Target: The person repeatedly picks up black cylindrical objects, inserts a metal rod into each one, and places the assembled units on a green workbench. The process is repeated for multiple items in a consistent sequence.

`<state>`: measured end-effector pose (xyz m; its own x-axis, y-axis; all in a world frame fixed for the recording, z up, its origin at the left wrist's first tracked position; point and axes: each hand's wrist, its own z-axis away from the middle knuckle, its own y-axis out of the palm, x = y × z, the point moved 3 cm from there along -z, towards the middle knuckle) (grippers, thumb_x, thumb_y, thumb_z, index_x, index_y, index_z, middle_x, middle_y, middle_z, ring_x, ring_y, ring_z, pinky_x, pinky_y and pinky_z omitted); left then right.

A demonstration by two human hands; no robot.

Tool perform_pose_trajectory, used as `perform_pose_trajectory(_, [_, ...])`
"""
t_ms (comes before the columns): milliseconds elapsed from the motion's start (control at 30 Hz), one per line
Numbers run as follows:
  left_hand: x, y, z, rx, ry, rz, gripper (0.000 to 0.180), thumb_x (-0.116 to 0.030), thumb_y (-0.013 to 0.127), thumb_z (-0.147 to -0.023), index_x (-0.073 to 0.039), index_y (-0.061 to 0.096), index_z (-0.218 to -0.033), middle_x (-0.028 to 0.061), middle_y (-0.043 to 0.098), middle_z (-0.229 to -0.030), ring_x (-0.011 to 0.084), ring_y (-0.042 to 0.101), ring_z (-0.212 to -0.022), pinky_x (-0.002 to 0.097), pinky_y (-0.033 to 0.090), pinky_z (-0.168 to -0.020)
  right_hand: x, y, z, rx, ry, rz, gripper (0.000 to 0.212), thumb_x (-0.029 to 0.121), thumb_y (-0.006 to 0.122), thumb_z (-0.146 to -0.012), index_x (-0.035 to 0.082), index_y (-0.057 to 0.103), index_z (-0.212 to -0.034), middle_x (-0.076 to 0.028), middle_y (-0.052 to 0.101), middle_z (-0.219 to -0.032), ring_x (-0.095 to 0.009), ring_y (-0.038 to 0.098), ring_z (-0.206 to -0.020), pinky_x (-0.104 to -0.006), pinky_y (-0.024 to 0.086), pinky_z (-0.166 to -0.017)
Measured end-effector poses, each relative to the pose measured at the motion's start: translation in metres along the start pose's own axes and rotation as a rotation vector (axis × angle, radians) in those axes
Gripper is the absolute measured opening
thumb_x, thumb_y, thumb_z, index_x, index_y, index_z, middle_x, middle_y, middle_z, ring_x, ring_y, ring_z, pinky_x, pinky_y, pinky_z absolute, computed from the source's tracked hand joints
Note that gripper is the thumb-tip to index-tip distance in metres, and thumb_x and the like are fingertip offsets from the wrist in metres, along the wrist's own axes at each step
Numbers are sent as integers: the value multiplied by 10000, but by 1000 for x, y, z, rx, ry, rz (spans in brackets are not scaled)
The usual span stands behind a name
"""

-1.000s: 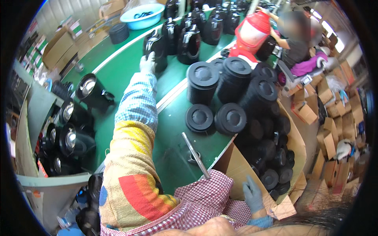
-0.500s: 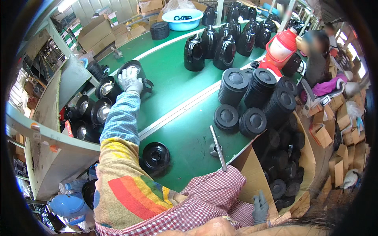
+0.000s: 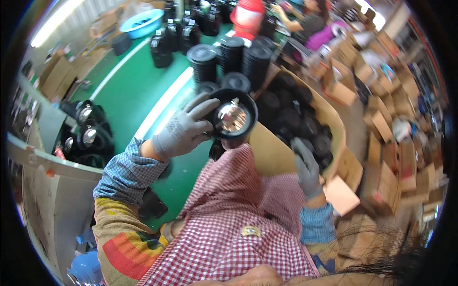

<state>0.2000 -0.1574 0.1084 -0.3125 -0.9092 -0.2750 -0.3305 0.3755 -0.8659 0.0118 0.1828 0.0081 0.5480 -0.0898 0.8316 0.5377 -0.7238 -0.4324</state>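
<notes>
My left hand (image 3: 183,127), in a grey glove, grips a black jug (image 3: 249,113) at its rim, in front of the apron. The jug's round mouth is tilted toward me and shows a shiny metal lining. The rest of its body is mostly hidden behind the rim. My right hand (image 3: 307,170), also gloved, is open with its fingers stretched out, at the near side of a cardboard box (image 3: 273,151). It holds nothing that I can see. Round black lids (image 3: 288,107) fill the box.
Stacks of black lids (image 3: 202,62) stand on the green work surface (image 3: 125,85), beyond the held jug. Behind them are several black jugs (image 3: 162,50), a red-and-white container (image 3: 248,19) and a blue basin (image 3: 142,25). More jugs (image 3: 89,133) lie at left. A person (image 3: 305,21) works at far right.
My left hand has come from the far left of the work surface toward my body, bringing a black jug. My right hand has risen to the box. The view has swung right.
</notes>
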Motion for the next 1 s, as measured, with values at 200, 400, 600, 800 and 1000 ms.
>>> perform_pose_trajectory(200, [-67, 131, -42, 354, 155, 571, 215, 20, 777, -733, -48, 694, -920, 248, 316, -1598, 451, 516, -1328, 415, 523, -1025, 0, -5, 48, 6, 208, -194, 502, 304, 387, -1117, -15, 441, -1501, -151, 538, -1468, -256, 510, -1361, -350, 395, -1139])
perform_pose_trajectory(400, [-88, 238, -13, 636, 10, 848, 228, 43, 688, -724, -12, 672, -945, 251, 293, -1625, 391, 566, -1306, 408, 541, -983, -36, 7, 160, -16, 403, -80, 394, 110, 507, -1063, -24, 519, -1433, -187, 623, -1360, -257, 547, -1332, -329, 421, -1109])
perform_pose_trajectory(600, [-113, 225, -26, 693, -96, 836, 276, 67, 675, -710, -15, 650, -973, 259, 358, -1591, 372, 624, -1216, 383, 555, -899, -6, -41, 100, 228, 141, 342, 581, 440, 704, -873, 81, 652, -1327, -124, 677, -1283, -323, 549, -1311, -488, 296, -1197])
perform_pose_trajectory(800, [-78, 216, -42, 486, -11, 1030, 480, 15, 667, -858, -43, 626, -1332, 199, 441, -1549, 311, 452, -1425, 400, 432, -1130, -44, -13, 72, 658, 22, 477, 731, 624, 727, -775, 173, 662, -1346, -93, 605, -1405, -338, 383, -1448, -591, 100, -1242])
perform_pose_trajectory(1000, [93, 196, -41, -122, -619, 869, 423, -31, 647, -895, -20, 624, -1317, 135, 600, -1371, 256, 574, -1278, 375, 435, -1109, -48, -4, 58, 711, 17, 425, 700, 609, 743, -760, 159, 689, -1294, -80, 647, -1348, -323, 458, -1389, -556, 182, -1229])
